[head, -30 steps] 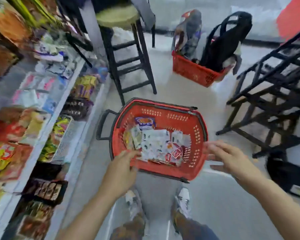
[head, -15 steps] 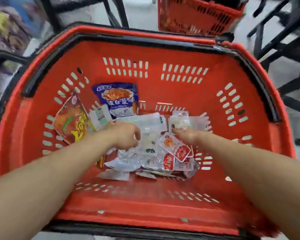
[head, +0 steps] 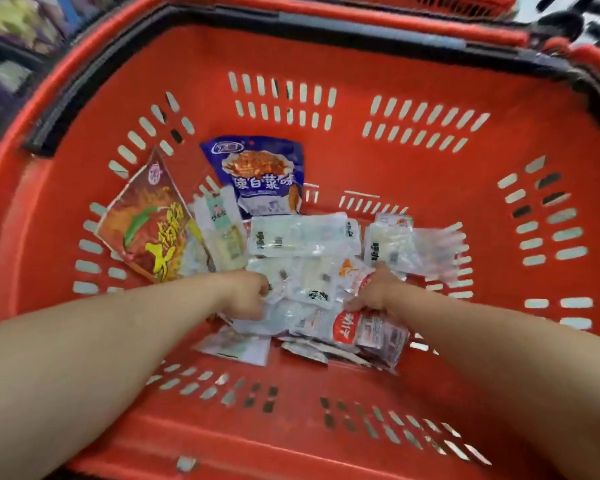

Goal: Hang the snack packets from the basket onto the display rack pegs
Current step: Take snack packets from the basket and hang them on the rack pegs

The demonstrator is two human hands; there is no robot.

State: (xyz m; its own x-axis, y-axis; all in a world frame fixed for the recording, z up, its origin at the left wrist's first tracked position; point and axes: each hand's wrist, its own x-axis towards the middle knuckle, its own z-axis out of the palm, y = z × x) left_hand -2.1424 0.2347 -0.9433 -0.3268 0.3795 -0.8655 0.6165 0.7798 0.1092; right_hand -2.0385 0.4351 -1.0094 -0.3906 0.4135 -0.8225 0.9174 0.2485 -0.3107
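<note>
Leaned in way closer since half a sec ago, so now filling nearly the whole view with the red basket, and shoved both hands deeper into the pile. Going left to right: spotting a red-orange snack packet propped tilted against the left wall, then a pale green-and-white packet right beside it, touching. Next up, a blue packet with white lettering, leaning on the back wall. Down the middle, reaching in with the left hand, fingers curled tight, tips buried in the pile of clear white packets on the basket floor; can't tell if actually pinching one. Over on the right, gripping with the right hand, fingers curled round a bunch from that same pile, just above a red-and-white packet. Keeping every visible packet inside the basket.
</note>
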